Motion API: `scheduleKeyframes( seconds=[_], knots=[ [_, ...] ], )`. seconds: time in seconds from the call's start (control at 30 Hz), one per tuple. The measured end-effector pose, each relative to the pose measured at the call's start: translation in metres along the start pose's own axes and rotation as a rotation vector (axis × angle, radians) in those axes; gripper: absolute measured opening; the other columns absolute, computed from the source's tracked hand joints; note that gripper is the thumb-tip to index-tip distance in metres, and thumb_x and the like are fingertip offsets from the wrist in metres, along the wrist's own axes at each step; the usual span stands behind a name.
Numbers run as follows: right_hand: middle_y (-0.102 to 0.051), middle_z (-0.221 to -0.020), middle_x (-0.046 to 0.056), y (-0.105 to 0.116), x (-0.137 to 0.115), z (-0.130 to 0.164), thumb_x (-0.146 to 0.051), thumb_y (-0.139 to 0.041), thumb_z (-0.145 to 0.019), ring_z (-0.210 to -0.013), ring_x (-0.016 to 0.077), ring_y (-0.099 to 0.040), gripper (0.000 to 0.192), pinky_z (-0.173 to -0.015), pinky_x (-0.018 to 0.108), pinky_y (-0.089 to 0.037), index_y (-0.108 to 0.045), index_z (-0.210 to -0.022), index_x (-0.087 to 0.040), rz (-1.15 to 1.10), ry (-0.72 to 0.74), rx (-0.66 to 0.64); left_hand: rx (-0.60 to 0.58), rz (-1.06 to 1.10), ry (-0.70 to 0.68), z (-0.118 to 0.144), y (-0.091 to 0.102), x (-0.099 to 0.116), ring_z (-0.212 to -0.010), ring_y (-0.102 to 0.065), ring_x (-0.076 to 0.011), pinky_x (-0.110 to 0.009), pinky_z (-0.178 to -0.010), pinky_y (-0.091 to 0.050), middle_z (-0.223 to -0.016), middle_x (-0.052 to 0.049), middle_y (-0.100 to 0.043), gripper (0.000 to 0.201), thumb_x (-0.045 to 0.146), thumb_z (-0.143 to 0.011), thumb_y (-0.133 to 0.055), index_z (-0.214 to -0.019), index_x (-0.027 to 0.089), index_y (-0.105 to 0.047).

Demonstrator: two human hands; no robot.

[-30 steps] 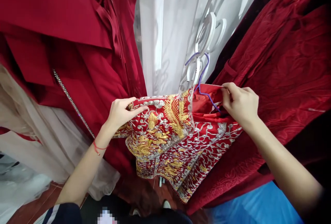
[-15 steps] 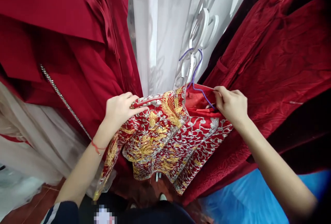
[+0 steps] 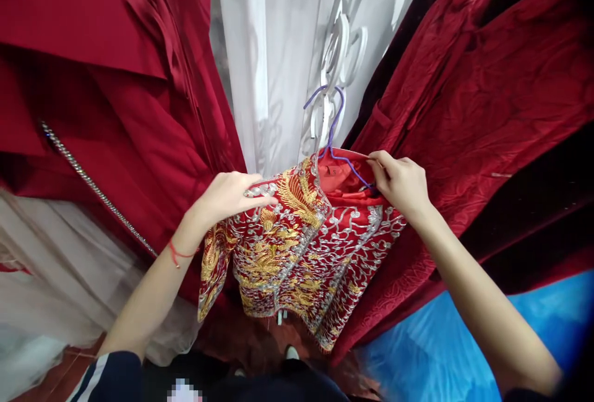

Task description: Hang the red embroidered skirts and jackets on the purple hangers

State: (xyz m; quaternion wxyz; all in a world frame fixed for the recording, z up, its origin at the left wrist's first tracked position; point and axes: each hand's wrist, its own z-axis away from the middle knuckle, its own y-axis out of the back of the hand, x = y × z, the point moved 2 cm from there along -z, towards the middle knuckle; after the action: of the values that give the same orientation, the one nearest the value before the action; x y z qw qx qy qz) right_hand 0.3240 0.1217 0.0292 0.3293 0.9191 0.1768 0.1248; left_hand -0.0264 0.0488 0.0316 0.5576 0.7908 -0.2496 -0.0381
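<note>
Embroidered red jacket (image 3: 301, 247) at frame centre: my left hand (image 3: 227, 195) pinches its shoulder, my right hand (image 3: 401, 182) pinches the collar. Its purple hanger (image 3: 336, 142) looks lightly hooked, so tugging might drop it.

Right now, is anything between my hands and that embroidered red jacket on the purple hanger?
Nothing visible. The left hand already grips the embroidered jacket at its left shoulder, and the right hand pinches the collar edge beside the purple hanger.
</note>
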Motion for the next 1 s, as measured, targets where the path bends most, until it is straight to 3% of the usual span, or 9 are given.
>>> scheduleKeyframes(
  seconds=[0.13,0.27,0.37,0.47,0.53,0.63,0.73,0.87,1.0],
  knots=[
    [-0.071,-0.073,0.007,0.005,0.000,-0.002,-0.038,-0.036,-0.101,-0.063,0.0230,-0.062,0.034,-0.061,0.030,-0.036,-0.065,-0.106,-0.021,0.032,0.005,-0.085,-0.035,0.051,-0.103,-0.013,-0.006,0.000,-0.053,-0.045,-0.0108,-0.026,-0.057,-0.027,-0.056,0.001,-0.051,0.052,0.059,-0.095,-0.048,-0.066,0.017,-0.063],
    [-0.073,-0.078,0.008,0.003,0.000,-0.005,-0.039,-0.034,-0.102,-0.069,0.0249,-0.066,0.037,-0.060,0.030,-0.035,-0.065,-0.111,-0.021,0.032,0.033,-0.216,0.016,0.272,0.022,-0.025,-0.005,-0.024,-0.047,-0.028,-0.0080,-0.026,-0.050,-0.021,-0.049,0.006,-0.030,0.058,0.063,-0.091,-0.048,-0.053,0.020,-0.039],
    [-0.076,-0.085,0.008,-0.005,0.001,-0.005,-0.037,-0.034,-0.102,-0.072,0.0248,-0.069,0.035,-0.060,0.029,-0.035,-0.065,-0.111,-0.022,-0.004,0.047,-0.320,-0.268,0.325,0.133,-0.031,-0.010,-0.031,-0.044,-0.028,-0.0084,-0.026,-0.047,-0.021,-0.048,0.005,-0.030,0.061,0.069,-0.089,-0.045,-0.051,0.022,-0.032],
    [-0.077,-0.090,0.007,-0.012,0.002,-0.002,-0.036,-0.037,-0.101,-0.074,0.0246,-0.070,0.033,-0.060,0.029,-0.036,-0.066,-0.109,-0.023,-0.038,0.058,-0.406,-0.490,0.245,0.160,-0.027,-0.008,-0.023,-0.044,-0.039,-0.0106,-0.026,-0.047,-0.027,-0.049,0.003,-0.043,0.063,0.075,-0.083,-0.049,-0.052,0.021,-0.042],
    [-0.077,-0.087,0.008,-0.012,0.002,0.001,-0.037,-0.036,-0.101,-0.073,0.0252,-0.070,0.035,-0.062,0.030,-0.037,-0.067,-0.110,-0.023,-0.036,0.045,-0.386,-0.377,0.135,0.091,-0.021,-0.003,-0.011,-0.053,-0.052,-0.0135,-0.026,-0.051,-0.033,-0.060,0.001,-0.058,0.058,0.077,-0.075,-0.058,-0.066,0.020,-0.059],
    [-0.076,-0.082,0.009,-0.006,-0.003,0.002,-0.037,-0.035,-0.101,-0.071,0.0255,-0.069,0.036,-0.065,0.032,-0.039,-0.067,-0.109,-0.022,-0.030,0.037,-0.324,-0.037,-0.101,-0.015,-0.009,-0.005,0.010,-0.069,-0.064,-0.0181,-0.026,-0.059,-0.035,-0.079,-0.002,-0.071,0.064,0.079,-0.072,-0.062,-0.096,0.020,-0.067],
    [-0.075,-0.082,0.008,-0.001,-0.008,-0.001,-0.037,-0.038,-0.100,-0.071,0.0250,-0.068,0.034,-0.064,0.031,-0.038,-0.067,-0.107,-0.021,-0.063,-0.004,-0.325,0.143,-0.320,0.011,-0.003,-0.020,0.020,-0.063,-0.063,-0.0193,-0.028,-0.056,-0.027,-0.071,-0.006,-0.070,0.061,0.075,-0.085,-0.051,-0.089,0.016,-0.067],
    [-0.074,-0.082,0.007,-0.009,-0.006,-0.015,-0.035,-0.044,-0.095,-0.071,0.0225,-0.067,0.028,-0.061,0.029,-0.038,-0.067,-0.099,-0.020,-0.162,-0.059,-0.421,0.117,-0.414,0.012,-0.007,-0.025,0.022,-0.059,-0.062,-0.0196,-0.029,-0.055,-0.024,-0.064,-0.007,-0.068,0.058,0.068,-0.093,-0.044,-0.085,0.016,-0.067],
    [-0.075,-0.084,0.006,-0.025,-0.001,-0.032,-0.031,-0.047,-0.092,-0.073,0.0194,-0.068,0.022,-0.065,0.027,-0.042,-0.065,-0.092,-0.019,-0.362,0.019,-0.579,-0.012,-0.388,-0.016,-0.010,-0.013,0.028,-0.063,-0.063,-0.0217,-0.029,-0.058,-0.028,-0.070,-0.009,-0.071,0.066,0.078,-0.085,-0.047,-0.089,0.016,-0.069]
  ],
)
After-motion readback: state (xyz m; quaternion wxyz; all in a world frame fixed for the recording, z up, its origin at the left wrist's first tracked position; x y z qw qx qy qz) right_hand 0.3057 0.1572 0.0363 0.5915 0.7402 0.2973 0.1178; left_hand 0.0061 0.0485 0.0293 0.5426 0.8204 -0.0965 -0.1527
